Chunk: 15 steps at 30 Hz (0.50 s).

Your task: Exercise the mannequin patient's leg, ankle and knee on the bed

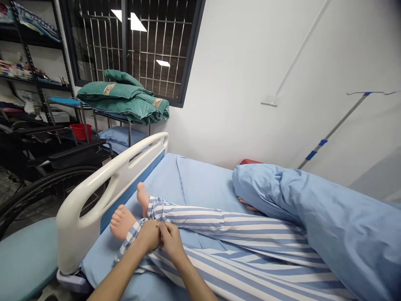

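Two bare feet, smooth like a manikin's, stick out of blue-and-white striped trousers [219, 221] on the bed. The nearer foot [121, 221] points up beside the footboard, and the other foot [143, 198] lies just beyond it. My left hand [150, 235] is closed at the lower part of the nearer trouser leg, close to the checked cuff [130, 236]. Against it, my right hand [171, 239] is closed too, its fingers curled at the same bunched cloth. The fingertips of both hands are mostly hidden.
A white footboard [115, 165] closes the left end of the bed, with a wheelchair [53, 159] beyond it. A blue quilt [282, 188] is folded back at the right, fingers showing under its edge. Green bedding [125, 96] lies under the window; an IV pole [335, 125] stands right.
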Each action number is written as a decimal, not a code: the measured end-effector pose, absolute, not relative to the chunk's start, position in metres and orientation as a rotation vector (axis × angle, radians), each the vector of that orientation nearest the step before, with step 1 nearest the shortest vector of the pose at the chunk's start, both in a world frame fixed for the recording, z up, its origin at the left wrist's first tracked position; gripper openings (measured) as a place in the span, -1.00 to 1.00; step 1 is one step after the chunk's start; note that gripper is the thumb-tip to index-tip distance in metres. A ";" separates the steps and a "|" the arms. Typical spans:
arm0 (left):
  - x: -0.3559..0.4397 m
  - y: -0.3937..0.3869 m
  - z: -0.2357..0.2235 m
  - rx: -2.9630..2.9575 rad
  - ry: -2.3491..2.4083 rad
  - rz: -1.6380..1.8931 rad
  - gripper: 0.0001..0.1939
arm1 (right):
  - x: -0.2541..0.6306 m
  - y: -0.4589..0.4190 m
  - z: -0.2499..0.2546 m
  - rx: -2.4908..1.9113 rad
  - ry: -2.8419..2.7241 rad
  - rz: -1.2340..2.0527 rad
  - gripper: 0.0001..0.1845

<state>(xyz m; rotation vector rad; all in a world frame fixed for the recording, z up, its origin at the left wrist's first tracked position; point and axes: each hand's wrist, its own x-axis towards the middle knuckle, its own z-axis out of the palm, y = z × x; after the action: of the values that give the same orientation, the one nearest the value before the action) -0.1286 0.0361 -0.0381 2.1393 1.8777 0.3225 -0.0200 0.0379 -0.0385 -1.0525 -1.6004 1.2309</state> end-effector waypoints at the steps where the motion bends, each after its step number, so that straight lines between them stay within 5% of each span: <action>1: -0.129 0.038 -0.038 2.144 1.886 0.317 -0.77 | -0.020 0.043 -0.037 -1.056 -1.572 1.286 -0.61; 4: -0.124 0.053 -0.037 2.091 1.951 0.430 -0.73 | -0.017 0.067 -0.023 -1.023 -1.545 1.308 -0.61; 10: -0.086 0.109 -0.017 1.518 1.819 1.345 -0.70 | -0.007 0.131 0.024 -0.973 -1.529 1.027 -0.60; 15: -0.063 0.144 -0.009 1.096 1.696 1.772 -0.67 | -0.003 0.169 0.010 -1.029 -1.568 0.915 -0.60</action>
<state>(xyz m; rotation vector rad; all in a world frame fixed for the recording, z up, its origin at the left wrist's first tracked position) -0.0635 0.1436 -0.0092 1.0956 1.6956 1.7716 -0.0032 0.1691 0.0105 -1.0293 -1.5676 0.9151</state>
